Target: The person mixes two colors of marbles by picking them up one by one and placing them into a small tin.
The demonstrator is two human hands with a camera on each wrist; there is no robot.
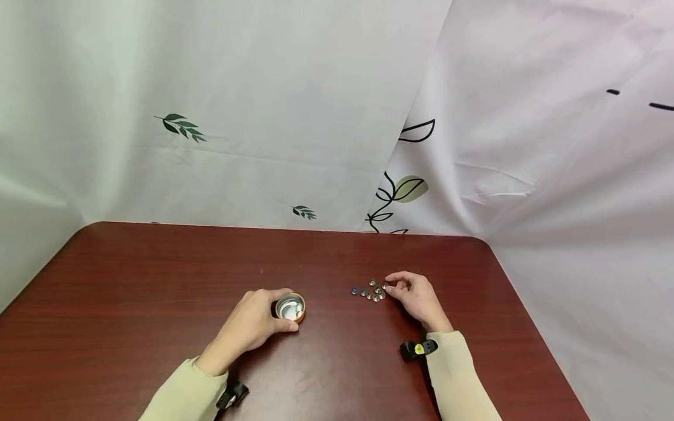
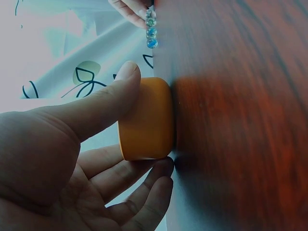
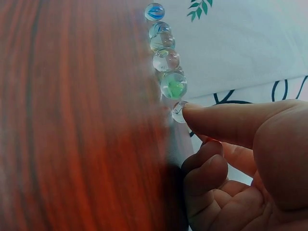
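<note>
My left hand (image 1: 251, 320) grips a small round container (image 2: 147, 120), orange outside and silvery inside, with the thumb on one side and the fingers on the other. It stands upright on the table, its open top facing up. To the right lies a loose cluster of clear glass marbles (image 1: 364, 292), several with blue or green swirls. At the right edge of that cluster, my right hand (image 1: 418, 299) pinches a clear marble (image 3: 178, 112) between thumb and index finger. The other right-hand fingers are curled in. A green-swirled marble (image 3: 173, 86) sits close by the thumb tip.
The dark red wooden table (image 1: 131, 280) has rounded far corners. Behind it and along the sides hangs a pale curtain (image 1: 253, 105) with leaf prints. A stretch of bare tabletop separates the container from the marbles.
</note>
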